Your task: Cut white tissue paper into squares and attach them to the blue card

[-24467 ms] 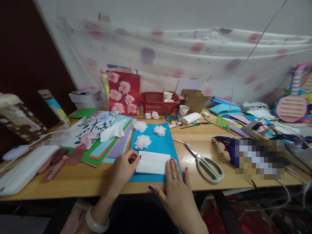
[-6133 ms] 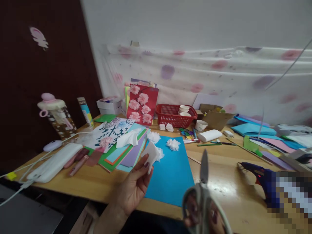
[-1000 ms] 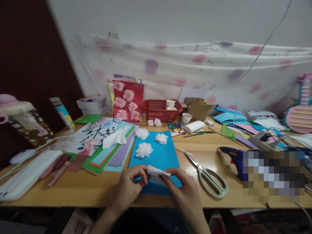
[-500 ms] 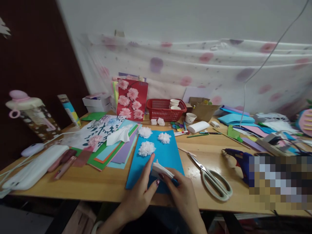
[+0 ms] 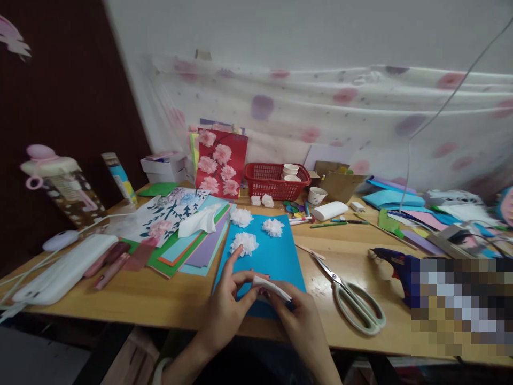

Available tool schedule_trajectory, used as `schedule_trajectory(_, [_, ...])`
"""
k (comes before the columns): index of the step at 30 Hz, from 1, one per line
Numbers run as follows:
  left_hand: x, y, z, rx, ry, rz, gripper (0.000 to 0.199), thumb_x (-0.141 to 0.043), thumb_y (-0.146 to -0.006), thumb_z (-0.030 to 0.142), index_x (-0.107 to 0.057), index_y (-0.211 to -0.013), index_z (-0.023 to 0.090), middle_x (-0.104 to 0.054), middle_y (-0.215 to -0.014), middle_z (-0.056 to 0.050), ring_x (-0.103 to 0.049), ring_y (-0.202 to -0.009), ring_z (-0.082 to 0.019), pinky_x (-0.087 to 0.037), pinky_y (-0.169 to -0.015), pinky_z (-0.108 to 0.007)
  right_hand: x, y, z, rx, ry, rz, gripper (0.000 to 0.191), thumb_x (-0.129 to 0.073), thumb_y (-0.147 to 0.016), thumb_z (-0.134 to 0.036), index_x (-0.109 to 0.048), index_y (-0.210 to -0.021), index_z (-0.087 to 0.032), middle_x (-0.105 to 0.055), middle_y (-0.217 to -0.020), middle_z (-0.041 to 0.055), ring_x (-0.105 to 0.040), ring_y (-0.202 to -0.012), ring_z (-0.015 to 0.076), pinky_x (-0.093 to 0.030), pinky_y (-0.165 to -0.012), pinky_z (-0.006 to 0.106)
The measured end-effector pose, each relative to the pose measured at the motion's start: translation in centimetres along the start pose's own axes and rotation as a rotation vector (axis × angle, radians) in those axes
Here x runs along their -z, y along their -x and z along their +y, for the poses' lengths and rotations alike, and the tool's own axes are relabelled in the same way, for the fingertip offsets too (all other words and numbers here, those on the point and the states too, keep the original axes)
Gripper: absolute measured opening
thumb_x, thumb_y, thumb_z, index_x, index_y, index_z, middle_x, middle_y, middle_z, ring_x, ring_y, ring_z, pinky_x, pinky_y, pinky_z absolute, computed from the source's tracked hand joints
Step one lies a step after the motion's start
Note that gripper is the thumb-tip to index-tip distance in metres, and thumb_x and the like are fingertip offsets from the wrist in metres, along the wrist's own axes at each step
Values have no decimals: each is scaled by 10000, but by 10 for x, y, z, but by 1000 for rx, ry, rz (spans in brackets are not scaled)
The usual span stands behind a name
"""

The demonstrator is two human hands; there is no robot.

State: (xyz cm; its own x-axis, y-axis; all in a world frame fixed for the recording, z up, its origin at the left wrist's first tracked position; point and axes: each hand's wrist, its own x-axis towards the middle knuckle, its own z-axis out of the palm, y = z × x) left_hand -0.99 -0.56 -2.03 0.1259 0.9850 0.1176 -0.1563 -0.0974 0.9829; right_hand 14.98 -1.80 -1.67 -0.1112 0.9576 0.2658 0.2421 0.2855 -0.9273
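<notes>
Both hands hold a folded white tissue (image 5: 272,287) above the lower part of a blue sheet of paper (image 5: 276,258). My left hand (image 5: 230,297) pinches its left end between thumb and a finger, with the index finger stretched forward. At the other end, my right hand (image 5: 298,310) grips the tissue with thumb and fingers. Three ruffled white paper flowers lie on the sheet's upper half: one at the top left (image 5: 241,217), one at the right (image 5: 272,228) and one lower left (image 5: 244,244), near my left index fingertip.
Green-handled scissors (image 5: 352,299) lie right of the sheet, with a blue glue gun (image 5: 396,262) farther right. Coloured papers (image 5: 200,248) are stacked to the left. Behind stand a red basket (image 5: 264,182) and a red card with pink flowers (image 5: 224,160).
My left thumb and finger have closed on the tissue's left end; before, that hand was spread beside it. The right hand keeps its hold. The view has shifted slightly.
</notes>
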Motion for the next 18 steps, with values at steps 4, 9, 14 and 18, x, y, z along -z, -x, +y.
schedule_trajectory(4, [1,-5,7,63,64,147,894,-785,-730,333,-306,-1460,138,-768,-798,-42,-722,-809,-213,-550,-790,-309,0,1,-3,-79,-14,8,284,-636,-877,-424,-801,-904,-194,-788,-809,59,-693,-747,243,-517,-661,279])
schedule_trajectory(9, [7,-10,18,128,111,166,859,-830,-675,371,-391,-1378,147,-780,-865,-76,-723,-754,-199,-546,-667,-255,1,2,-5,-191,-188,-11,377,-679,-836,-488,-801,-976,-160,-786,-809,80,-675,-755,254,-512,-664,300])
schedule_trajectory(14, [11,-12,19,256,70,-70,529,-827,-670,404,-621,-1059,111,-772,-749,-72,-695,-645,-174,-517,-599,-239,2,3,-5,-271,-314,12,394,-732,-789,-499,-803,-966,-154,-753,-701,53,-626,-626,191,-467,-567,252])
schedule_trajectory(18, [14,-14,21,266,62,-118,395,-856,-631,336,-676,-908,120,-772,-740,-67,-705,-694,-185,-524,-661,-259,3,5,-6,-294,-318,71,388,-766,-744,-509,-808,-865,-142,-715,-609,30,-554,-513,143,-405,-484,222])
